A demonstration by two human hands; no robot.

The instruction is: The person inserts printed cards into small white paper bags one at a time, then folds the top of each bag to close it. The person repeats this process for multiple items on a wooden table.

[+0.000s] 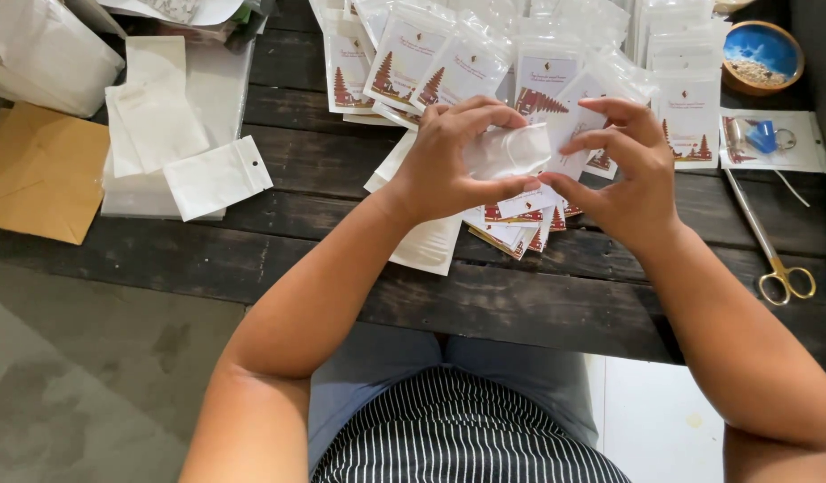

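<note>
Striped fabric [458, 429] over the person's lap fills the bottom at 6 o'clock, just under the near edge of the dark plank table [538, 304]. At 12 o'clock, beyond the hands, a spread of clear packets with printed cards [449, 67] lies overlapped, reaching under both hands. Blank white zip pouches [176, 152] lie in a loose heap at 10 o'clock, with a brown paper envelope [42, 170] at 9 o'clock hanging off the table's left end. Gold-handled scissors [771, 241] lie at 3 o'clock, well apart from the hands, and a blue-glazed wooden bowl [760, 55] sits at 2 o'clock near the far corner.

Bare planks run between the near edge and the packets, giving open room below the wrists; the far half is crowded.

Above the spread, the left hand [444, 165] pinches a small white pouch [511, 148] between thumb and curled fingers, clamped on its left side. Just beside it at 3 o'clock, the right hand [632, 170] has fingers spread and bent, thumb tip near the pouch's lower right corner; whether it touches cannot be told.
</note>
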